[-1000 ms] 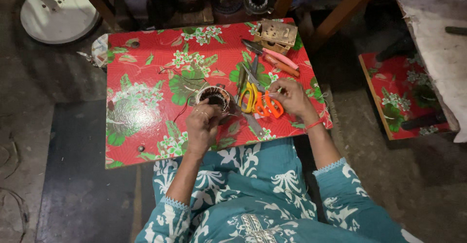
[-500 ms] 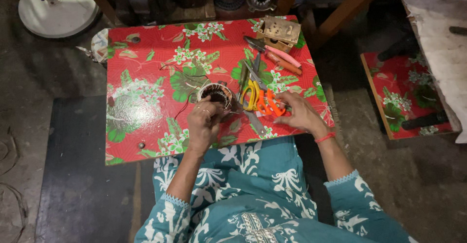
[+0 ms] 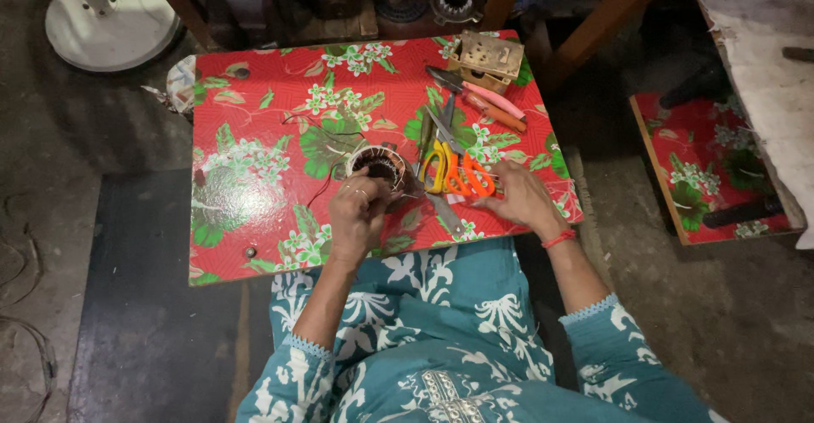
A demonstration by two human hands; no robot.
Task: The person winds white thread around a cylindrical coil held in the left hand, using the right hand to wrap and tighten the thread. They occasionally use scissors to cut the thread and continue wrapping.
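My left hand (image 3: pixel 356 214) grips the near side of a small round coil of dark wire in a pale ring (image 3: pixel 378 165), which rests on the low table (image 3: pixel 254 135) with its red and green flowered cover. Thin wires trail from the coil to the left. My right hand (image 3: pixel 521 198) lies flat on the table near its front right edge, fingers spread, next to the orange-handled scissors (image 3: pixel 466 173) and holding nothing. A yellow-handled tool (image 3: pixel 436 158) lies just left of the scissors.
Pink-handled pliers (image 3: pixel 483 99) and a small brown cardboard box (image 3: pixel 487 55) lie at the table's far right. A white round base (image 3: pixel 106 18) stands on the floor far left. A second flowered board (image 3: pixel 704 173) sits right. A dark mat (image 3: pixel 144 304) covers the floor left.
My right hand has slid from the scissors toward the table's front right edge and flattened there. My left hand stays on the coil.
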